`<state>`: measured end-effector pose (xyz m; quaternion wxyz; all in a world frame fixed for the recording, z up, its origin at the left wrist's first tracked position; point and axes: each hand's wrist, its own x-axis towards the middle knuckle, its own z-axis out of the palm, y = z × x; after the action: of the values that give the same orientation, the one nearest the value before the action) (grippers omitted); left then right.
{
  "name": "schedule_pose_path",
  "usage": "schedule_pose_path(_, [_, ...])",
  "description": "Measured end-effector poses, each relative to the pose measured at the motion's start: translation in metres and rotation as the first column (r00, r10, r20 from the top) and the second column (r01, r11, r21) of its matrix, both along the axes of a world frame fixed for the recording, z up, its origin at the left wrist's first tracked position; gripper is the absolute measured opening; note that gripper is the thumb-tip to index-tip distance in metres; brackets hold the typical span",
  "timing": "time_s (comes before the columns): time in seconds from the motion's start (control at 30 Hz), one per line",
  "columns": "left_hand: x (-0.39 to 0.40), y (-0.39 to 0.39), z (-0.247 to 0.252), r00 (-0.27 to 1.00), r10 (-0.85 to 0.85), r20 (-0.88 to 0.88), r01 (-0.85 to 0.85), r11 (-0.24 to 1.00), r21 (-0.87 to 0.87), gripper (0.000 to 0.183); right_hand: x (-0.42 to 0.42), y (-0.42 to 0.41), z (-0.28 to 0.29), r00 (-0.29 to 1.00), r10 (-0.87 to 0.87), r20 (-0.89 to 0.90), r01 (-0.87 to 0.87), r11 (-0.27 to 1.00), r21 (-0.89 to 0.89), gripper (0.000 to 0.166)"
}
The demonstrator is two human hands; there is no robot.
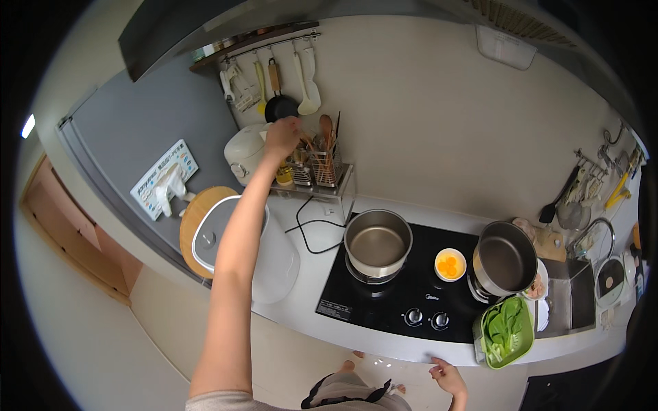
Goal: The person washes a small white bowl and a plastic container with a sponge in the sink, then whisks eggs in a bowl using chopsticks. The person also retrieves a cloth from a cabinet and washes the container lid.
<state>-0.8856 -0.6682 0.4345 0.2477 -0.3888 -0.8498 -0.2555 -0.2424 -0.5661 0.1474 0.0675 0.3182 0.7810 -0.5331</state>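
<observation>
My left hand (pixel 282 137) reaches up to the utensil holders on the steel shelf, beside a white rice cooker (pixel 245 149); whether it grips anything is hidden. Wooden utensils stand in a wire holder (pixel 325 167) just right of it, and an oil bottle (pixel 284 174) is below. My right hand (pixel 448 378) hangs before the counter's front edge, fingers apart, holding nothing. On the black gas stove (pixel 390 318) stand an empty left pot (pixel 379 241), a white bowl of cracked eggs (pixel 450 265) and a right pot (pixel 505 257). Leafy greens (pixel 503 329) fill a green basket at the counter edge.
A tall white container (pixel 277 267) and a round wooden board (pixel 193 241) are at the left. A black cable (pixel 308 241) lies on the counter. The sink (pixel 578 293) is at the right, near a plate of meat (pixel 537 285). A range hood (pixel 205 25) overhangs the top.
</observation>
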Motion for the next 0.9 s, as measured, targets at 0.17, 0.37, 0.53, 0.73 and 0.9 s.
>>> schedule_pose_path(0.17, [-0.058,0.055,0.010,0.968,0.097,0.232,0.007,0.913,-0.409,0.034,-0.039,-0.026,-0.002,0.999,-0.022,-0.029,0.019,0.997,-0.078,0.042])
schedule_pose_path(0.37, [-0.103,0.086,-0.007,0.969,0.070,0.238,0.027,0.924,-0.382,0.037,-0.062,-0.043,0.022,0.985,-0.171,0.027,0.173,0.963,-0.208,0.043])
schedule_pose_path(0.53, [-0.147,0.092,-0.002,0.913,-0.219,0.344,0.323,0.904,-0.280,0.044,-0.098,-0.054,0.043,0.992,-0.120,0.027,0.123,0.981,-0.151,0.043])
schedule_pose_path(0.73, [-0.090,0.083,0.028,0.710,-0.251,0.658,0.315,0.949,0.021,0.044,-0.088,-0.059,0.030,0.987,-0.162,0.001,0.158,0.962,-0.222,0.042])
schedule_pose_path(0.9, [-0.153,0.086,-0.015,0.886,-0.388,0.254,0.427,0.896,-0.122,0.043,-0.098,-0.065,0.014,0.983,-0.182,-0.040,0.166,0.954,-0.250,0.041])
